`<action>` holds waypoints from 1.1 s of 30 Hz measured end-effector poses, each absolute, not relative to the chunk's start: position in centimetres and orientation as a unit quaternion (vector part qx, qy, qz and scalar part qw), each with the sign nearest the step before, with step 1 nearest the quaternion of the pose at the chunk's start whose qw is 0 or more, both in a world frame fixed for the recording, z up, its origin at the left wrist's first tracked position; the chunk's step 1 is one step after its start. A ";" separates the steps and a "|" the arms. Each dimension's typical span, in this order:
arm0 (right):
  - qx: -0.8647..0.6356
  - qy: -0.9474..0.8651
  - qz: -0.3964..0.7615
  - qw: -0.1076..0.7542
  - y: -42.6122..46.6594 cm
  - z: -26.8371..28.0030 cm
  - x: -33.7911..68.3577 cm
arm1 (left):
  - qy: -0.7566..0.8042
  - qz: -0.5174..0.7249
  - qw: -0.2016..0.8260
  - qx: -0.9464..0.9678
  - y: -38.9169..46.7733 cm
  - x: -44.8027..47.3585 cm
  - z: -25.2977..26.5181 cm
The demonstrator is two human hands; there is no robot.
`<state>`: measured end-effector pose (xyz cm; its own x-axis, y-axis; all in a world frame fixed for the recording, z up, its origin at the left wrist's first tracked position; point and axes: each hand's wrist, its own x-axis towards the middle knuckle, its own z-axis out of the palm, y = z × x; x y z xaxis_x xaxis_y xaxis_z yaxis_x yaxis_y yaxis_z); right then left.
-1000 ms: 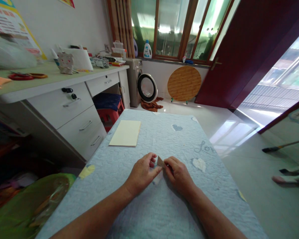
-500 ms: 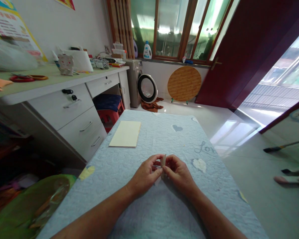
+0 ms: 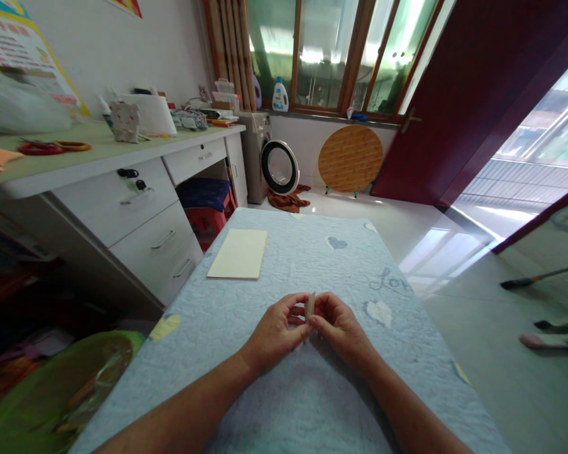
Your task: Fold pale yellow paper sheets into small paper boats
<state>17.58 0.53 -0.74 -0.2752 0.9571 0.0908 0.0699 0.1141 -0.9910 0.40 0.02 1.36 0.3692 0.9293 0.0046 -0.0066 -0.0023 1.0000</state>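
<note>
My left hand (image 3: 280, 325) and my right hand (image 3: 339, 325) meet above the near middle of the cloth-covered table (image 3: 307, 252). Between their fingertips stands a small, thin, greyish-beige piece (image 3: 310, 306), perhaps folded paper; its exact kind is too small to tell. Fingers and thumbs of both hands are closed on it, the thumbs at its lower end. A pale cream pad or stack of paper (image 3: 239, 254) lies flat on the cloth, farther off and to the left of my hands.
On the left runs a white desk (image 3: 144, 217) with scissors (image 3: 40, 148) and other items on it. A green basin (image 3: 76, 384) stands low at the left. Beyond the table are a washing machine (image 3: 254, 148) with its door ajar and a round wooden board (image 3: 350, 157).
The small piece has tilted and turned slightly between my fingertips. My left thumb has shifted a little toward the right; both hands otherwise stay in place.
</note>
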 end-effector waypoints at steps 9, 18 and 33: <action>-0.468 -0.647 0.412 0.440 0.2 -0.6 17.4 | 0.423 0.413 0.619 0.517 0.0 0.7 0.9; -0.416 -0.702 0.343 0.465 0.2 -0.1 17.3 | 0.401 0.439 0.668 0.447 0.1 0.9 1.2; -0.420 -0.692 0.370 0.457 0.0 0.3 17.8 | 0.392 0.450 0.697 0.398 0.2 0.4 1.1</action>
